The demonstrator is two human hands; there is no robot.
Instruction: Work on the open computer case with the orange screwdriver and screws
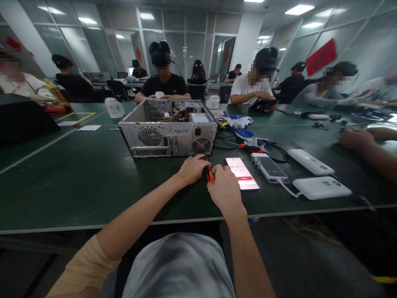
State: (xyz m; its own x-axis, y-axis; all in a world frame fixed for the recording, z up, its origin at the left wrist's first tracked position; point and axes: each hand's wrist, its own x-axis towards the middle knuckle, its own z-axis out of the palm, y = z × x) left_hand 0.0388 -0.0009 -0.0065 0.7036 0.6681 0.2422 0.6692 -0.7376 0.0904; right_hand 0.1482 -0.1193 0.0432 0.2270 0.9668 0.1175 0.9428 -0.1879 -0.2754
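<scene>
The computer case stands open, parts still inside; the right hand grips a screwdriver near it, the left hand showing no discernible grip state.

Glass partitions, ceiling lights and a long worktable show an office-like workroom.

An open computer case stands on the tabletop. Before its near right corner, the right hand grips an orange-and-black screwdriver beside the left hand; nearer than the case, rightward, lies a lit phone.
</scene>
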